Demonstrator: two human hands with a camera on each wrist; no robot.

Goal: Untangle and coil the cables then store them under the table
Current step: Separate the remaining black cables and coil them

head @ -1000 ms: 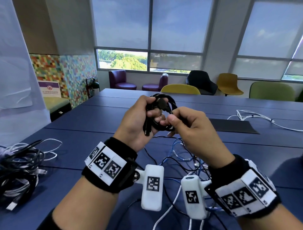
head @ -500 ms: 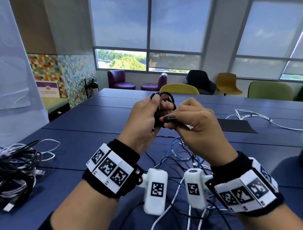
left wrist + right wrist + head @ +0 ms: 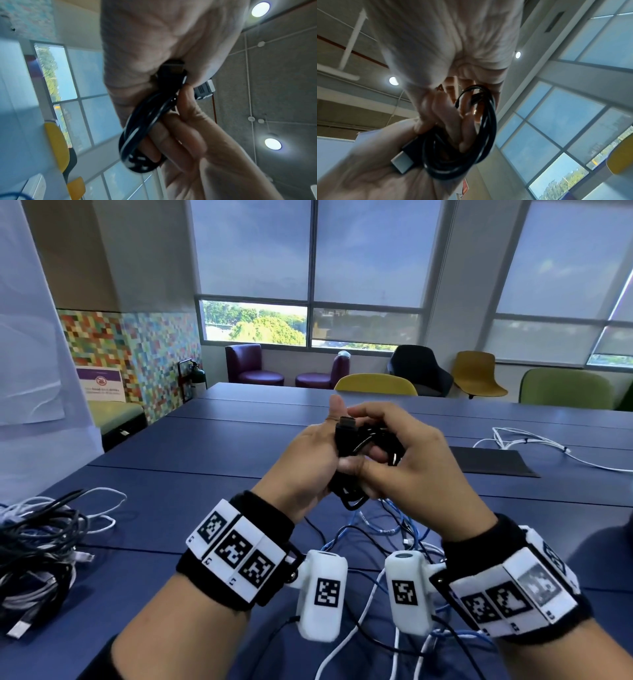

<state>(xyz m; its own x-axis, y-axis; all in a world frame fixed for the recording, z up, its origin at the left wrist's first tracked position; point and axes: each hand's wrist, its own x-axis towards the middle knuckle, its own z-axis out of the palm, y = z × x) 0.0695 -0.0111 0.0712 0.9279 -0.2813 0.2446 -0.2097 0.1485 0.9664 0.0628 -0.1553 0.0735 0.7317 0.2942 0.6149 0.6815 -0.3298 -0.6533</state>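
Observation:
Both hands hold a small coil of black cable above the blue table. My left hand grips the coil from the left, thumb up beside a plug that sticks out on top. My right hand curls over the coil from the right, fingers threaded through its loops. The left wrist view shows the black coil between fingers of both hands. In the right wrist view the coil hangs round the fingers, with a silver USB plug at its lower left.
A tangle of blue, black and white cables lies on the table under my wrists. A heap of black and white cables sits at the left edge. A white cable and a dark mat lie far right. Chairs stand beyond the table.
The right hand has moved over the coil and closed around it. The plug it pinched half a second ago now stands upright on top of the bundle beside the left thumb.

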